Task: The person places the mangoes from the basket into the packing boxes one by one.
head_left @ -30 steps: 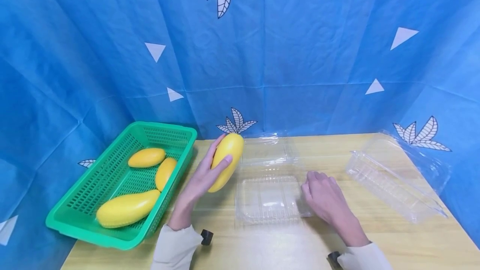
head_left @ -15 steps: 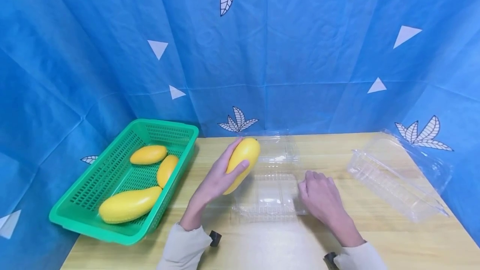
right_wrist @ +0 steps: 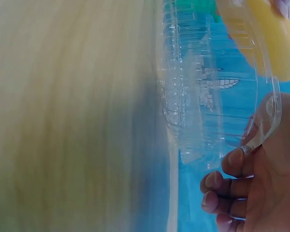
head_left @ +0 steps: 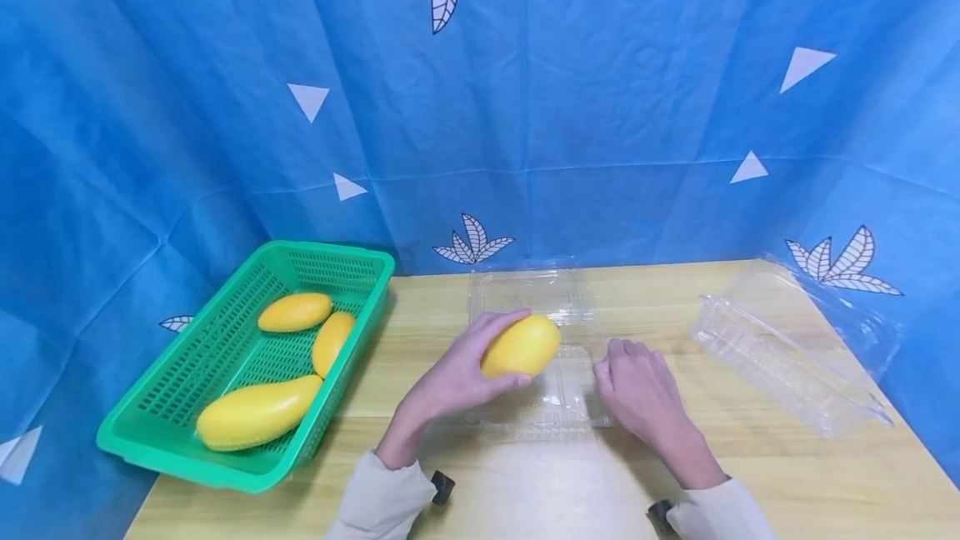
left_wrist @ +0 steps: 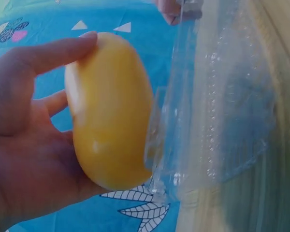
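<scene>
My left hand (head_left: 457,377) holds a large yellow mango (head_left: 528,344) over the clear plastic clamshell box (head_left: 573,407), whose lid lies folded back toward the curtain. Seen from the left wrist, thumb and fingers wrap the mango (left_wrist: 108,111) from one side, and it overlaps the box's edge. At the box's right side, my right hand (head_left: 645,394) pinches the rim. The right wrist view shows thumb and index finger on that rim of the box (right_wrist: 193,96), the other fingers curled below it.
A green perforated basket (head_left: 225,477) at the left contains a large yellow mango (head_left: 258,412) and two smaller orange-yellow ones. Another clear clamshell box (head_left: 780,365) sits opened at the right. Behind the wooden table (head_left: 540,494) hangs a blue curtain (head_left: 600,107).
The left hand has carried the mango rightward and lower, from beside the box to over it, and tipped it toward horizontal. The right hand has stayed at the box's rim.
</scene>
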A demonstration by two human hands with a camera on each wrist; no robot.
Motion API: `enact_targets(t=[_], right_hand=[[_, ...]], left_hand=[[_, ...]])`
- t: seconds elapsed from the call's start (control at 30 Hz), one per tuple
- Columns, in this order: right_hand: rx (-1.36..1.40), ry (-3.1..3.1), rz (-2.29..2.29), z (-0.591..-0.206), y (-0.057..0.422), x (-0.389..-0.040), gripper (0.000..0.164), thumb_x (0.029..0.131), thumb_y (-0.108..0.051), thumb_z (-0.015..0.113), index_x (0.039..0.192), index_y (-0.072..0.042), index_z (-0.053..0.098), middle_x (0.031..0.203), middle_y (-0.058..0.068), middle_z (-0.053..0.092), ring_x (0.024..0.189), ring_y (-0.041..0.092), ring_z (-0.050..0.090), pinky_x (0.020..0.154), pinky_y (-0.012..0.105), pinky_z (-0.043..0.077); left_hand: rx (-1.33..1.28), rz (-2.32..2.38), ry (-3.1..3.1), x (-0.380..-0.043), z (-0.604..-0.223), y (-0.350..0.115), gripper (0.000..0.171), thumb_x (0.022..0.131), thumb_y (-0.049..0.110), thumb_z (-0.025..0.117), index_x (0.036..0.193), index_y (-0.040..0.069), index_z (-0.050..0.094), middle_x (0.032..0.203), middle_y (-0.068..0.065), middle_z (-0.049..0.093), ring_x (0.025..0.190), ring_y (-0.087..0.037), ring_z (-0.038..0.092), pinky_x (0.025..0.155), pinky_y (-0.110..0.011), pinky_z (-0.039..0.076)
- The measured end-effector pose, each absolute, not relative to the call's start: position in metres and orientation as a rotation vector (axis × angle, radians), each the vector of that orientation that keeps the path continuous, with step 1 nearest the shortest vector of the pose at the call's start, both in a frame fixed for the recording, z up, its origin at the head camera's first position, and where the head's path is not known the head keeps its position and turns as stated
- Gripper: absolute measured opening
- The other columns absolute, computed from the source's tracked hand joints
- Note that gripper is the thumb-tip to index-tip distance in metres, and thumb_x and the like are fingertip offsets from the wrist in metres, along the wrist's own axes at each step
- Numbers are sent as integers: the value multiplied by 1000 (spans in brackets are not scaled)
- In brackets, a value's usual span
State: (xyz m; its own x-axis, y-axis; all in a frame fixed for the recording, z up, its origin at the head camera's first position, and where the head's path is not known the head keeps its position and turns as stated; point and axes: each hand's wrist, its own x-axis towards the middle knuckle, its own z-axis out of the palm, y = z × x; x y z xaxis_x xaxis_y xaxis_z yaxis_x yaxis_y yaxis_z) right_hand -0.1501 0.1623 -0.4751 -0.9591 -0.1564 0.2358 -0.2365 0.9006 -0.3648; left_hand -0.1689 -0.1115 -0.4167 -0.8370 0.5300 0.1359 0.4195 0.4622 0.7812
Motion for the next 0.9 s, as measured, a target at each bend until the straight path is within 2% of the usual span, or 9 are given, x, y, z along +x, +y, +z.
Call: enact_targets(t=[0.2,0.3,0.43,0.57,0.7,0.9], right_hand=[[292,-2885,584,-475,162,-151,21,100,-15,50,80,-12,51,72,1,45,70,20,44,69,38,41],[292,-2883,580,-475,163,-152,20,101,-15,49,81,-11,52,72,1,46,70,20,45,68,38,42],[290,-2876,588,-475,163,-153,19,100,-14,50,82,-11,54,72,1,48,70,21,46,68,38,42],[285,-2872,591,-475,163,-152,18,100,-14,50,83,-10,55,73,2,50,71,22,48,69,40,43],[280,-2872,584,-475,162,-152,18,100,-15,50,83,-10,55,74,2,51,72,23,50,70,41,44],[271,-2873,575,-475,161,-151,19,100,-14,49,82,-10,55,73,2,49,71,23,48,70,41,44]], left_hand=[[877,1175,2550,-165,-424,-104,81,85,43,83,156,30,45,149,2,49,127,-19,50,99,-49,48],[883,1102,2549,-165,-429,-99,78,88,45,79,156,32,44,146,1,50,123,-18,51,96,-45,49],[909,961,2568,-164,-432,-94,72,93,39,75,157,33,42,148,-1,49,124,-20,51,100,-48,46],[974,858,2561,-162,-434,-90,73,93,26,75,158,30,42,148,-2,47,129,-22,48,104,-52,43],[1018,822,2523,-159,-437,-87,76,91,15,74,158,27,41,148,-2,47,131,-21,47,106,-48,43],[1076,793,2500,-157,-439,-87,77,90,10,73,158,25,40,151,-2,46,133,-20,46,108,-44,43]])
